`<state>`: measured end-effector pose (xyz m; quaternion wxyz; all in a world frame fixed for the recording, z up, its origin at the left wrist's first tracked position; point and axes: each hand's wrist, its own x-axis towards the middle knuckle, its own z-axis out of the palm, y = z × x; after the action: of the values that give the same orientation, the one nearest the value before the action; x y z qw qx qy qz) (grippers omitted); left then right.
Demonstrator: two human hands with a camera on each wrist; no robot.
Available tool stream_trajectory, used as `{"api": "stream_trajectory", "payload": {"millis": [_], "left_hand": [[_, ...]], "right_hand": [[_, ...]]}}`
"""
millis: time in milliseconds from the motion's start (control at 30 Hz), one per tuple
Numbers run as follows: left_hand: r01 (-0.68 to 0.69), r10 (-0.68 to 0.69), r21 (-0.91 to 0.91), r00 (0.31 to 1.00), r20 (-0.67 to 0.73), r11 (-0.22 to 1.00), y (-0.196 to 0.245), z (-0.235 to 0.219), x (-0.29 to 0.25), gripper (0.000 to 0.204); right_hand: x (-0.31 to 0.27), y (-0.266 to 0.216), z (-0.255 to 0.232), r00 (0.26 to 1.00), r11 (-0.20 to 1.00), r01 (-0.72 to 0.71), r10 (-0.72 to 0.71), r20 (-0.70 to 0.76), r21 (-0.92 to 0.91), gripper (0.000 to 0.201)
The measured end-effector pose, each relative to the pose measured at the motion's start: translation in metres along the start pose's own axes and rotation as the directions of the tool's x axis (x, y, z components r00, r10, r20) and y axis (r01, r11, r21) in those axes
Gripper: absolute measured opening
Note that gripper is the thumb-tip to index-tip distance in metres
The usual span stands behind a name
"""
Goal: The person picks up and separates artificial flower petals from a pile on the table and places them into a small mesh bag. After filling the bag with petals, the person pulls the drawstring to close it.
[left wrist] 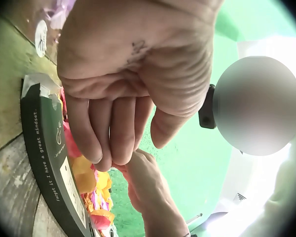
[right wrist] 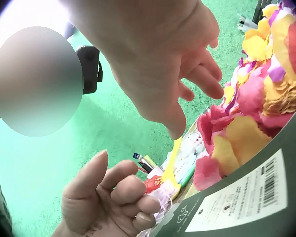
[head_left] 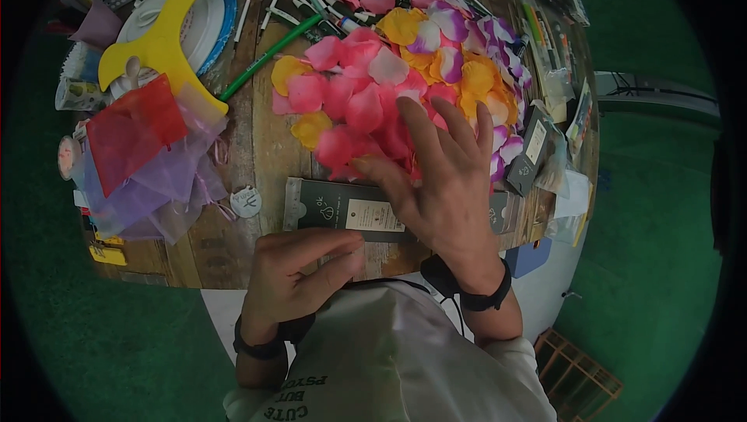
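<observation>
A pile of pink petals (head_left: 366,110), with yellow and purple-white ones, covers the table's middle. Over its near edge the right hand (head_left: 451,188) is held with fingers spread, gripping nothing visible; in the right wrist view this hand (right wrist: 158,64) hangs above the petals (right wrist: 237,148). The left hand (head_left: 303,274) is at the table's front edge, fingers loosely bent and empty, as the left wrist view of that hand (left wrist: 113,89) shows. A dark box (head_left: 311,208) with a white label lies between the hands and the petals, partly hidden behind the right hand.
Red and purple mesh bags (head_left: 136,134) and a yellow plastic piece (head_left: 159,40) lie at the left, by stacked plates (head_left: 210,25). A green stick (head_left: 268,58) and markers are behind. At the right stand a second dark box (head_left: 525,153) and plastic packets (head_left: 554,87).
</observation>
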<state>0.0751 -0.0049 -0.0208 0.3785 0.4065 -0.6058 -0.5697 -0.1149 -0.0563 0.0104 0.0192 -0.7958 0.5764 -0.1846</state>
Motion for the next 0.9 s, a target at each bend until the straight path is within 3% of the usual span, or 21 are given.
{"api": "stream_trajectory", "payload": {"millis": [100,167,300,367,400,467,533,600,633,700,733,800,900], "left_hand": [[0.032,-0.033,-0.034,0.999,-0.043,0.999,0.001,0.002,0.001,0.02],[0.063,-0.065,-0.038,0.997,-0.041,0.997,0.004,0.002,0.002,0.02],[0.108,-0.11,-0.038,0.992,-0.065,0.993,0.009,0.005,0.004,0.019],[0.116,-0.118,-0.04,0.99,-0.077,0.992,0.009,0.004,0.004,0.019],[0.123,-0.126,-0.047,0.988,-0.085,0.991,0.01,0.005,0.004,0.019],[0.13,-0.139,-0.076,0.981,-0.133,0.989,0.01,0.006,0.005,0.02],[0.134,-0.151,-0.104,0.972,-0.179,0.986,0.009,0.008,0.009,0.02],[0.034,0.044,0.188,0.917,-0.397,0.982,0.007,0.011,0.02,0.02],[0.034,0.048,0.196,0.917,-0.395,0.98,0.01,0.011,0.028,0.02],[-0.06,0.303,0.562,0.886,-0.35,0.825,0.019,0.01,0.046,0.027],[-0.061,0.306,0.569,0.888,-0.344,0.82,0.021,0.01,0.055,0.027],[-0.131,0.359,0.766,0.923,-0.137,0.629,0.025,0.013,0.074,0.036],[-0.078,0.286,0.86,0.955,-0.081,0.504,0.017,0.023,0.094,0.042]], "right_hand": [[0.013,-0.009,0.007,0.996,0.996,-0.088,0.088,-0.023,-0.02,0.059],[0.02,-0.008,0.017,0.996,0.992,-0.07,0.064,-0.059,-0.108,0.049],[0.023,0.005,0.032,0.997,0.995,-0.04,0.034,-0.07,-0.092,0.031],[0.021,0.011,0.03,0.965,0.994,-0.034,0.06,-0.254,0.106,0.017],[0.021,0.013,0.028,0.965,0.993,-0.032,0.06,-0.255,0.11,0.017],[0.018,0.015,0.021,0.914,0.867,-0.194,0.329,-0.236,0.46,0.013],[0.016,0.019,0.017,0.917,0.884,-0.185,0.312,-0.247,0.428,0.013],[0.013,0.022,0.012,0.919,0.9,-0.178,0.297,-0.26,0.398,0.012],[0.009,0.022,0.008,0.933,0.899,-0.164,0.275,-0.234,0.405,0.012],[-0.001,0.022,0.0,0.944,0.895,-0.148,0.255,-0.209,0.421,0.013],[-0.007,0.022,-0.003,0.963,0.886,-0.125,0.216,-0.158,0.447,0.016],[-0.016,0.022,-0.009,0.975,0.872,-0.109,0.186,-0.118,0.477,0.019],[-0.027,0.022,-0.012,0.989,0.851,-0.071,0.129,-0.076,0.521,0.019]]}}
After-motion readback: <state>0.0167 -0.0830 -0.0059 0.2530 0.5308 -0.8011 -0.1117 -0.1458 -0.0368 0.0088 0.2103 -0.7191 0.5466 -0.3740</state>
